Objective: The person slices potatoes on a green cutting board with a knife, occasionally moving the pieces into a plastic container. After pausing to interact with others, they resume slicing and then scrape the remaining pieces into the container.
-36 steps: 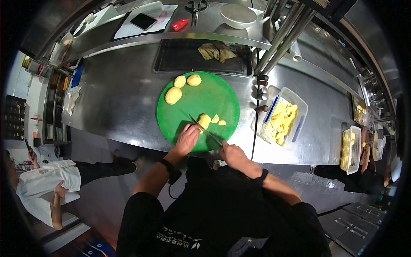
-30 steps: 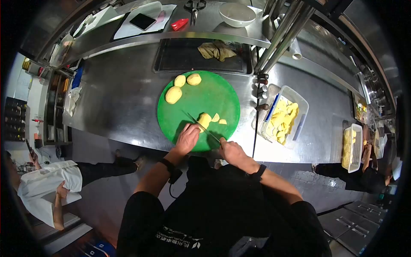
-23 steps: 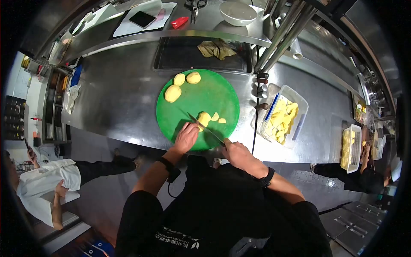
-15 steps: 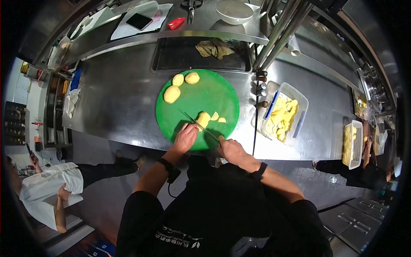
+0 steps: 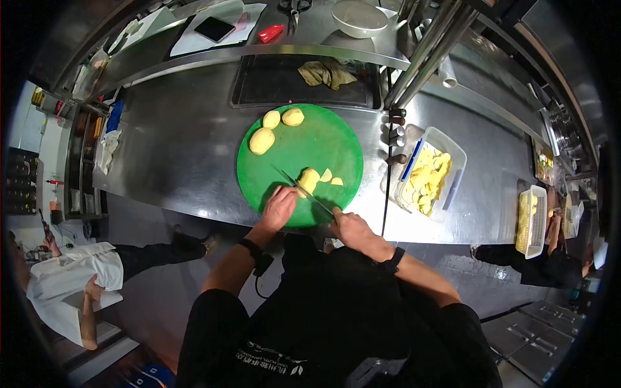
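On a round green cutting board lies a peeled potato, partly cut, with two small cut pieces beside it on the right. My right hand is closed round the handle of a kitchen knife, whose blade slants up and left across the potato. My left hand has its fingers bent and pressed against the potato's left side, close to the blade. Toward the board's upper left, several whole peeled potatoes sit together.
Right of the board stands a clear plastic container of potato pieces, near several knife handles. Behind are a black tray with a cloth and a shelf with a white bowl. Other people stand at left and right.
The view has shifted slightly. My hands, the knife and the potato keep nearly the same places on the board.
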A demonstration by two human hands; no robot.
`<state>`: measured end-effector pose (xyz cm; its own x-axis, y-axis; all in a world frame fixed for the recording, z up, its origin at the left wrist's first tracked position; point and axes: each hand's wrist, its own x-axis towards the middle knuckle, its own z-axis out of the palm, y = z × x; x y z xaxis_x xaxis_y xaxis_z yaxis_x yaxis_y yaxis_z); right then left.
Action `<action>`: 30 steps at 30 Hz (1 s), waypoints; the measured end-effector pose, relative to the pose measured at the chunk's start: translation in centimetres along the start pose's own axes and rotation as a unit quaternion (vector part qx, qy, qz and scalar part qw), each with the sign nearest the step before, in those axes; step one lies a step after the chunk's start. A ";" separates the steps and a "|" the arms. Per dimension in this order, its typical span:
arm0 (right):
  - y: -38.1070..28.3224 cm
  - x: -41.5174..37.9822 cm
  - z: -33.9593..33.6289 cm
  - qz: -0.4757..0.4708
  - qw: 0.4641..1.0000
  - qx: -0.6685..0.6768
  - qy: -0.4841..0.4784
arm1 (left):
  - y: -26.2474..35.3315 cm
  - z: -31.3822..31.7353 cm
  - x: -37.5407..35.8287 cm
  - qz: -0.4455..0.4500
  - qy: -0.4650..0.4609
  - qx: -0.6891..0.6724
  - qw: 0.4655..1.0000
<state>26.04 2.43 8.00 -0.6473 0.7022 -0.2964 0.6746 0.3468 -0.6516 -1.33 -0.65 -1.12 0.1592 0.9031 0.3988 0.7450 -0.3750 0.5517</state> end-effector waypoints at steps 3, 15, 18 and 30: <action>0.1 -1.0 -0.9 -0.005 1.000 0.000 -0.005 | 0.3 -0.1 0.0 -0.003 0.001 -0.005 1.000; 0.0 -1.3 -1.2 -0.022 1.000 -0.010 0.008 | 1.7 0.1 -0.2 -0.003 -0.002 -0.020 1.000; -0.6 -2.1 -2.6 -0.024 1.000 -0.011 0.003 | 1.8 0.1 0.0 -0.007 0.002 -0.020 1.000; 1.6 -0.9 1.5 0.005 1.000 -0.019 0.001 | 1.7 0.5 0.0 -0.010 0.002 -0.020 1.000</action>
<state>27.20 1.43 6.19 -0.6402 0.7067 -0.3014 0.6938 0.3634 -0.6217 0.25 -1.24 -0.52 0.1415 0.9095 0.3909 0.7209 -0.3653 0.5890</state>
